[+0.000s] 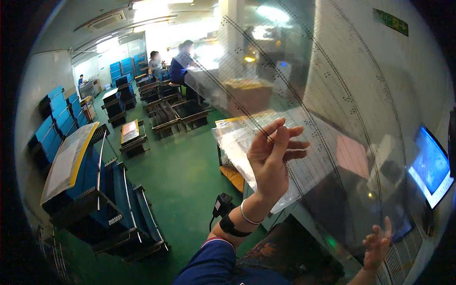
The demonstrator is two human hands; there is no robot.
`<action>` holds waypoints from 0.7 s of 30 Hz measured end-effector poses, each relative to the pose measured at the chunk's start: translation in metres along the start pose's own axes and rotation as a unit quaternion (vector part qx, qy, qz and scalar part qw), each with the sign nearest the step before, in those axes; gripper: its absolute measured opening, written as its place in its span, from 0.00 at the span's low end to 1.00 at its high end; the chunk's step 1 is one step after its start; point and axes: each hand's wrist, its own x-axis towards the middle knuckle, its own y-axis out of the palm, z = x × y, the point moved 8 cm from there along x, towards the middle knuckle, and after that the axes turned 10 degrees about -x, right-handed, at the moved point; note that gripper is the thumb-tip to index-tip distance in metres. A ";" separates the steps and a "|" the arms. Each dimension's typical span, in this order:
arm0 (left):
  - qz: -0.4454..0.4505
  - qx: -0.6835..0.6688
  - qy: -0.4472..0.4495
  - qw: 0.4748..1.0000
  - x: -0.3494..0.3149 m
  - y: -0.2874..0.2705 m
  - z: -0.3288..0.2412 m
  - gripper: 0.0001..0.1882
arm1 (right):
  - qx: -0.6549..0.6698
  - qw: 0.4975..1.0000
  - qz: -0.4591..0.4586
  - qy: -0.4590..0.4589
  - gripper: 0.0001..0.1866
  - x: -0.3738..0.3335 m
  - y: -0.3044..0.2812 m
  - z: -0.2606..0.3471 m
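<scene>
A large see-through plastic film (304, 80) with rows of small black dots and fine lines is held up before me, slanting across the right half of the view. My left hand (271, 164) pinches it near its left edge, thumb against the fingers. Lower right, my right hand (376, 246) is raised beside the lower part of the film, its fingers apart. Whether it touches the film I cannot tell. Through the film show a table with clear plastic sheets (242, 145) and a pinkish square (352, 156).
A lit monitor (431, 164) stands at the right. On the left, dark racks (102, 213) carry blue panels, with a yellow-edged sheet (71, 161) on top. More racks (164, 114) line the green floor (175, 175). People sit at the back, one in blue (179, 66).
</scene>
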 end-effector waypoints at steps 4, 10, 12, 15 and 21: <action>-0.024 -0.005 0.005 1.000 -0.004 -0.001 0.001 0.13 | -0.067 0.997 -0.021 0.027 0.43 -0.005 0.018 -0.034; -0.034 -0.021 0.010 0.999 -0.014 -0.002 0.011 0.16 | -0.092 0.983 -0.156 -0.030 0.34 -0.007 0.009 -0.038; -0.032 -0.031 0.015 0.999 -0.015 -0.003 0.011 0.17 | -0.158 0.970 -0.172 -0.072 0.31 -0.006 0.009 -0.028; -0.027 -0.039 0.019 0.999 -0.016 -0.005 0.012 0.19 | -0.140 0.965 -0.213 -0.066 0.27 -0.006 -0.002 -0.022; 0.065 0.005 -0.041 0.997 -0.018 0.010 0.027 0.26 | -0.191 0.935 -0.278 -0.111 0.27 -0.010 -0.047 -0.007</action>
